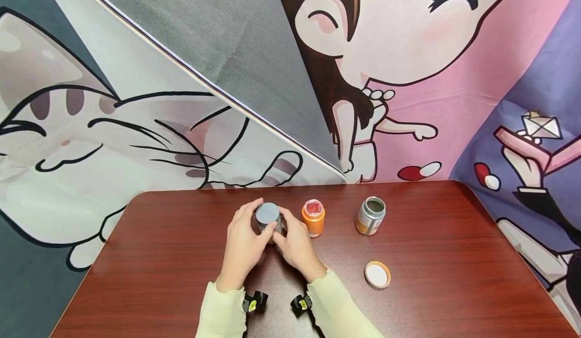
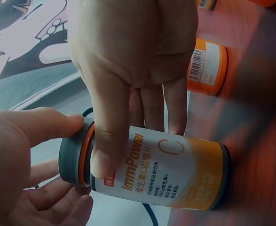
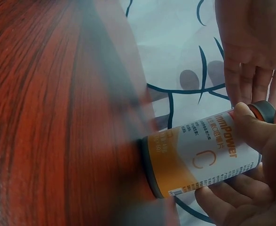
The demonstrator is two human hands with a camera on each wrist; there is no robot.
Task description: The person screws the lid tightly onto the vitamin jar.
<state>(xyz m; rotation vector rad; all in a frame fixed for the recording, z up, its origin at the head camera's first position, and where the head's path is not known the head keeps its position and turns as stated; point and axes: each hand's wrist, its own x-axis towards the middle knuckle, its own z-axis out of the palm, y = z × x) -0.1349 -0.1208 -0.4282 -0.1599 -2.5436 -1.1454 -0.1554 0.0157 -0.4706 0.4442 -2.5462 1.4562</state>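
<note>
Both hands are on a vitamin C tablet bottle (image 2: 156, 169) with a white and orange label. My left hand (image 1: 242, 242) pinches its dark grey cap (image 2: 74, 155) between thumb and fingers. An orange ring shows just below the cap. Lower down, my right hand (image 1: 295, 239) grips the bottle's body, its thumb lying across the label in the right wrist view. The bottle looks upright on the table, though the hands hide much of it in the head view.
An uncapped orange bottle (image 1: 313, 224) stands just right of the hands. Farther right is an uncapped grey bottle (image 1: 369, 222). A white cap with an orange rim (image 1: 377, 275) lies nearer the front of the brown table (image 1: 154, 277). A printed cartoon backdrop (image 1: 254, 65) rises behind.
</note>
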